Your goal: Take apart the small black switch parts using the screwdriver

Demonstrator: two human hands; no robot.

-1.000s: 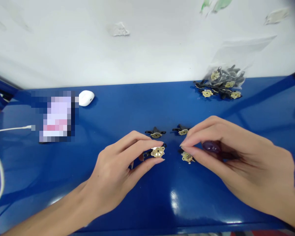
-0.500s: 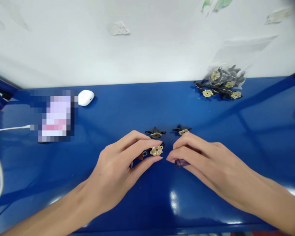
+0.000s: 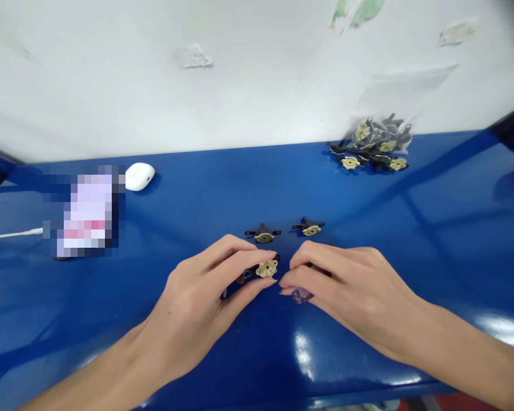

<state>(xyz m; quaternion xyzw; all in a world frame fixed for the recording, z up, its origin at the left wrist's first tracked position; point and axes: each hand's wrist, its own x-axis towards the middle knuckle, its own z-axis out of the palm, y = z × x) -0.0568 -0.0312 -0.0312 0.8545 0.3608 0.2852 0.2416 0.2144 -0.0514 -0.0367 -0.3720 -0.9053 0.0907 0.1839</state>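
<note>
My left hand (image 3: pixel 201 291) is closed, with a small black part with a round brass-coloured flange (image 3: pixel 266 268) between thumb and fingers. The flange faces me, and its black arms are partly hidden by the fingers. Close by on the right, my right hand (image 3: pixel 355 291) is closed around a translucent purple handle (image 3: pixel 300 294). Only the rounded end of that handle shows; the rest lies inside the hand. Just beyond the hands, two similar black parts rest on the blue table: one black part (image 3: pixel 263 233) on the left and another black part (image 3: pixel 309 226) on the right.
A clear plastic bag (image 3: pixel 383 134) of similar parts leans on the white wall (image 3: pixel 257 85), with several loose parts (image 3: pixel 381 162) before it. At the left lie a blurred-out phone (image 3: pixel 88 211) with a white cable (image 3: pixel 12 234) and a white earbud case (image 3: pixel 140 176).
The view has shifted slightly, so the scene sits further left. My right hand has come a little closer to my left hand and towards me, with the purple handle. Both grips stay the same.
</note>
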